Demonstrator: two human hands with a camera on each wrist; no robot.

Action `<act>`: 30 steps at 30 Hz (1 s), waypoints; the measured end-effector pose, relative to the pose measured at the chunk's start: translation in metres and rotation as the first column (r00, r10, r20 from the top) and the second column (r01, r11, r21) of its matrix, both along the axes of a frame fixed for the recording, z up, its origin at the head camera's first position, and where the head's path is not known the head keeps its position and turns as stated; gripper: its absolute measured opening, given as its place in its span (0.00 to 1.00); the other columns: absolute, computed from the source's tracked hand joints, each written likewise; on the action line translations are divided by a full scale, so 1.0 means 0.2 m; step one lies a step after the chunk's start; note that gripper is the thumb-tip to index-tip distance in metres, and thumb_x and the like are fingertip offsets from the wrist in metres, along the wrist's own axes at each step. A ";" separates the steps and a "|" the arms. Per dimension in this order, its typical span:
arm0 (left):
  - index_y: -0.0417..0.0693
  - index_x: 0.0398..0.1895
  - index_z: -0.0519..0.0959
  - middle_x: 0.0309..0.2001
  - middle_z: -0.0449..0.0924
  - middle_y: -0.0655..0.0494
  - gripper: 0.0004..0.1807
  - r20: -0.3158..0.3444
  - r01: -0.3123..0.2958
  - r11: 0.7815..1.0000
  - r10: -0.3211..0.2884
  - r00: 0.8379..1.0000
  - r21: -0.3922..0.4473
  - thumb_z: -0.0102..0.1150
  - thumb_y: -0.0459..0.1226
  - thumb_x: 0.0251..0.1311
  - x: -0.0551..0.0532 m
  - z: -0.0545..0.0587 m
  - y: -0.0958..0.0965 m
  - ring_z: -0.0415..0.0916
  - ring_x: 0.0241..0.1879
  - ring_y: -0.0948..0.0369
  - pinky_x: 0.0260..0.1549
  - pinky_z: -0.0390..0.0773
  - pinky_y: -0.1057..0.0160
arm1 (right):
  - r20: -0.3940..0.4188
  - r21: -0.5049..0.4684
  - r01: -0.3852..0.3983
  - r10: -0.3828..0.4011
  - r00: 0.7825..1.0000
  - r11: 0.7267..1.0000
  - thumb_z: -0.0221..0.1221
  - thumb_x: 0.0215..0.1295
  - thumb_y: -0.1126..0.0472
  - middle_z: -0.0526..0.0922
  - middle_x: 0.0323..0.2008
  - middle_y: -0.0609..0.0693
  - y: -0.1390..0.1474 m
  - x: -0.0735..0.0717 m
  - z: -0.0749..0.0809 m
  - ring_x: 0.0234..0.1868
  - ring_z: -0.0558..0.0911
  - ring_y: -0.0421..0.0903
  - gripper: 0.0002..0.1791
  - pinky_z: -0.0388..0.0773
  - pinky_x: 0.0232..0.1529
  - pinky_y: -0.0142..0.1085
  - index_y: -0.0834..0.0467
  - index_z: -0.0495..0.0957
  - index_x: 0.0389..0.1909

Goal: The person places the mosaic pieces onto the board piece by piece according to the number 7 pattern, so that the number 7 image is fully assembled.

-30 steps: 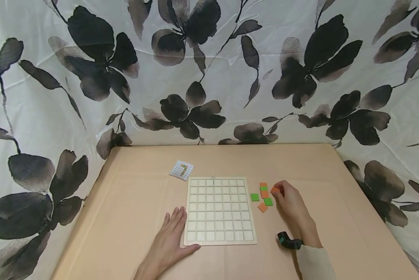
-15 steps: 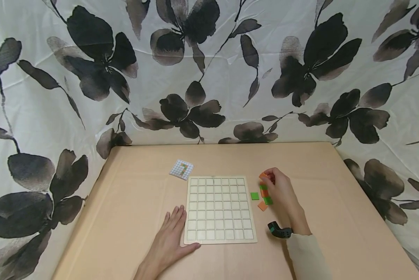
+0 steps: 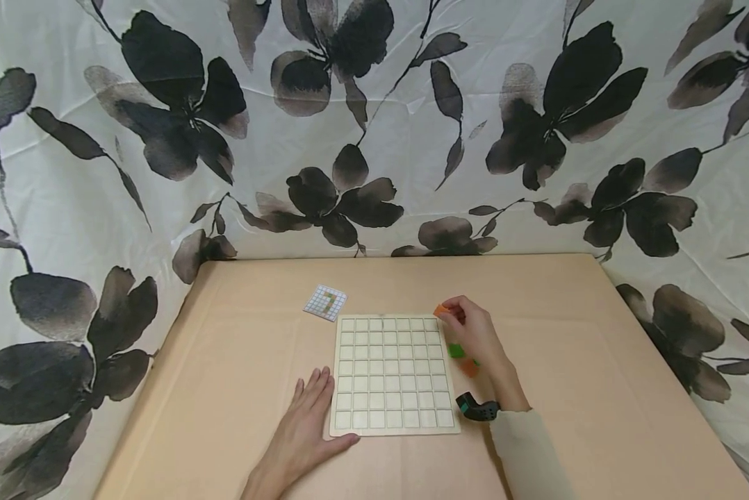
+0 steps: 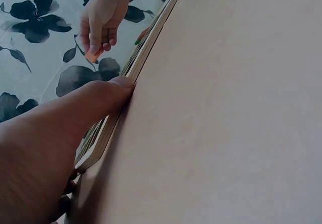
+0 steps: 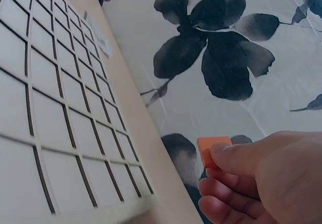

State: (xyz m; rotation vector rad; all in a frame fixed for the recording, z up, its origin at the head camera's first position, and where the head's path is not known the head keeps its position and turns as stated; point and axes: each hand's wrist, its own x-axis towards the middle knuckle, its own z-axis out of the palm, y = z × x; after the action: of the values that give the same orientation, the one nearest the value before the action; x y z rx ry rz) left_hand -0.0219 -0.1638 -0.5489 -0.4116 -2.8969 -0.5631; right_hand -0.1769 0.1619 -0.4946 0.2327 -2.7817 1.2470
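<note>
A light wooden grid board (image 3: 394,431) lies flat on the table, its square cells bare. My right hand (image 3: 476,333) pinches an orange square tile (image 5: 207,152) between thumb and fingers, over the board's back right corner in the head view. At the board's left edge rests my left hand (image 3: 306,420), its fingers straight and its thumb (image 4: 108,95) against the front edge. Just right of the board are a green tile (image 3: 456,351) and another orange tile (image 3: 469,367); the right hand hides most of the other loose tiles.
A small pattern card (image 3: 325,303) with a coloured grid design lies behind the board's back left corner. The tan table (image 3: 212,389) ends at a floral cloth backdrop (image 3: 424,160). A black wrist strap (image 3: 478,408) sits on the right forearm.
The right hand has carried the orange tile from beside the loose tiles back and leftward to the board's back right corner. The left hand has stayed in place.
</note>
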 end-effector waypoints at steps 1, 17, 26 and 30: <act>0.33 0.70 0.68 0.74 0.65 0.43 0.60 0.007 -0.001 1.000 0.001 1.000 0.006 0.67 0.69 0.43 0.00 0.00 0.00 0.59 0.76 0.49 0.76 0.57 0.45 | 0.005 -0.005 -0.006 0.006 1.000 1.000 0.61 0.70 0.60 0.83 0.41 0.53 -0.01 0.00 0.00 0.40 0.80 0.47 0.12 0.82 0.40 0.30 0.59 0.78 0.51; 0.34 0.72 0.66 0.75 0.63 0.43 0.61 0.031 -0.018 0.999 0.017 0.999 0.031 0.69 0.68 0.41 0.01 -0.01 0.01 0.57 0.77 0.49 0.77 0.55 0.46 | 0.017 -0.049 -0.116 0.117 0.993 0.992 0.60 0.70 0.62 0.84 0.39 0.50 -0.22 -0.03 -0.07 0.37 0.80 0.42 0.10 0.82 0.38 0.31 0.58 0.80 0.50; 0.35 0.71 0.67 0.74 0.65 0.44 0.61 0.019 -0.017 1.000 0.017 1.000 0.010 0.67 0.70 0.42 0.00 -0.01 0.00 0.58 0.77 0.50 0.77 0.55 0.47 | 0.036 -0.045 -0.167 0.168 0.985 0.985 0.61 0.70 0.61 0.85 0.38 0.48 -0.31 -0.02 -0.11 0.36 0.80 0.41 0.08 0.82 0.38 0.30 0.57 0.81 0.47; 0.35 0.71 0.67 0.74 0.65 0.45 0.61 0.021 -0.012 1.000 0.011 1.000 0.015 0.67 0.70 0.42 0.00 -0.01 -0.01 0.58 0.77 0.51 0.77 0.55 0.48 | 0.059 -0.058 -0.177 0.180 0.982 0.983 0.62 0.69 0.60 0.85 0.37 0.46 -0.35 -0.01 -0.12 0.36 0.80 0.38 0.07 0.82 0.37 0.29 0.56 0.81 0.46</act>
State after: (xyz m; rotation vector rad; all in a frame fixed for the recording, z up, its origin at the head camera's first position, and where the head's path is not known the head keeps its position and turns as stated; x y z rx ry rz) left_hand -0.0220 -0.1649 -0.5508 -0.3890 -2.9112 -0.5906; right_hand -0.1784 0.0916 -0.5187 0.4554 -2.8300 1.3879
